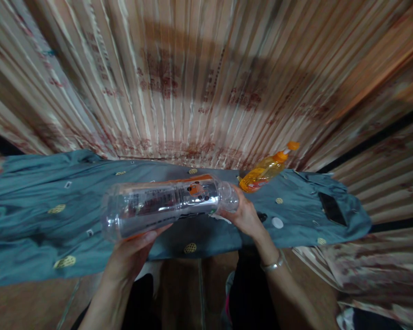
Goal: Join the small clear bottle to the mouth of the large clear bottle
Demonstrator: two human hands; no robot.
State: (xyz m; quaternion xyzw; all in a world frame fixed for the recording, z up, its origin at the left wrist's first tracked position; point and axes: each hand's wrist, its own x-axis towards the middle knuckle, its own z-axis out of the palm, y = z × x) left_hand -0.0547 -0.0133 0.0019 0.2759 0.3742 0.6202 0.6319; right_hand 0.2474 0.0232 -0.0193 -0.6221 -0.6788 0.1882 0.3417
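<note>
A large clear plastic bottle (151, 206) with an orange and dark printed label lies sideways in the air above the cloth-covered table. My left hand (132, 250) supports its wide left end from below, fingers partly hidden under it. At the narrower right end, my right hand (241, 213) is closed around the bottle. Something white and crumpled shows just beneath that hand, too blurred to name. A white round disc (277, 222) rests on the cloth to the right of my right wrist. Partly behind that hand is a small black object (261, 217).
A bottle of yellow-orange liquid with an orange cap (263, 172) stands at the table's back edge. Farther right lies a black phone (332, 208). The teal patterned cloth (30, 220) covers the narrow table. Pleated curtains (192, 82) hang behind it.
</note>
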